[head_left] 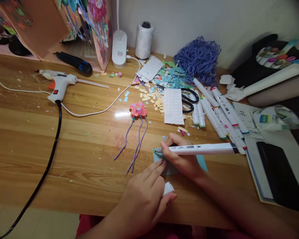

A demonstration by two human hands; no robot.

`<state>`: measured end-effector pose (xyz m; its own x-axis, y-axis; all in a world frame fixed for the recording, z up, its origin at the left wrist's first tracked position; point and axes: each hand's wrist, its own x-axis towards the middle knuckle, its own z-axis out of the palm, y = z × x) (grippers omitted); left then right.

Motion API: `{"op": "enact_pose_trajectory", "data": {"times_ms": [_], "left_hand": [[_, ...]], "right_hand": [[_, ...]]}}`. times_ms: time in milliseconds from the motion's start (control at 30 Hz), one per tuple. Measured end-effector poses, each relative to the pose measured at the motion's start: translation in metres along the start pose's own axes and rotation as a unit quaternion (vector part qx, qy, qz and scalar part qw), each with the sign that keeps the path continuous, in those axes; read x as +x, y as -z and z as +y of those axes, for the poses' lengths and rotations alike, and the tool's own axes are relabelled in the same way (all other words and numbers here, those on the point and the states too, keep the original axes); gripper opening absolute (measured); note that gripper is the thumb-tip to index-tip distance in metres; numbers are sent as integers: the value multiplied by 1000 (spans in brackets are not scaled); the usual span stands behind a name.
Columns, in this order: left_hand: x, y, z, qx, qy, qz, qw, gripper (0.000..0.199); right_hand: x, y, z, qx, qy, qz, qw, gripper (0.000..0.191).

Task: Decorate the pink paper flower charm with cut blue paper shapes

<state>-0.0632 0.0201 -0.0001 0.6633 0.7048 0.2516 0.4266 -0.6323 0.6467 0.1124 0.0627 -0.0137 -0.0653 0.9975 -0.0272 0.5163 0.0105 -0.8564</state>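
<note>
A white marker (pixel 201 149) is gripped in my right hand (pixel 180 156), its tip touching the upper left corner of a light blue paper (pixel 171 170). My left hand (pixel 147 192) presses its fingertips on the left part of that paper, and a small white object (pixel 168 188), apparently a marker cap, is held between its curled fingers and thumb. My right hand partly covers the blue paper. Left of the paper lies a pink flower-shaped piece (pixel 138 109) with purple cords (pixel 139 136) trailing toward me.
At the left are a glue gun (pixel 61 84) with a black cable and a utility knife (pixel 73 62). Paper scraps (pixel 149 96), black-handled scissors (pixel 189 96), a white card (pixel 173 105) and purple cord (pixel 199 59) lie behind. Several markers (pixel 211 116) and a black phone-like slab (pixel 280 176) sit right.
</note>
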Motion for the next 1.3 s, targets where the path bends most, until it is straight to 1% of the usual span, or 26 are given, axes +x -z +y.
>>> {"op": "enact_pose_trajectory", "data": {"times_ms": [133,367,500,667,833,1033,1133,1233,1300], "left_hand": [[1,-2,0,1,0,-3,1000,25],[2,-2,0,11,-11,3,1000,26],[1,-3,-2,15,-17,7,1000,26],[0,-3,-2,13,-18,8,1000,27],[2,-3,0,16,-20,12,1000,28],[2,-4,0,12,-18,9,1000,28],[2,-4,0,12,-16,8,1000,28],[2,-4,0,13,-18,7,1000,28],[2,-3,0,15,-19,8,1000,28]], "right_hand": [[1,0,-1,1,-7,-4,1000,30],[3,-1,-4,-33,6,-3,999,30],[2,-1,-3,-12,5,5,1000,31],[2,0,-2,-20,19,8,1000,30],[1,0,0,5,22,14,1000,30],[3,0,-3,-31,26,3,999,30],[4,-1,-4,-27,29,10,999,30],[3,0,-2,-25,29,3,999,31],[2,1,0,-5,33,14,999,31]]}}
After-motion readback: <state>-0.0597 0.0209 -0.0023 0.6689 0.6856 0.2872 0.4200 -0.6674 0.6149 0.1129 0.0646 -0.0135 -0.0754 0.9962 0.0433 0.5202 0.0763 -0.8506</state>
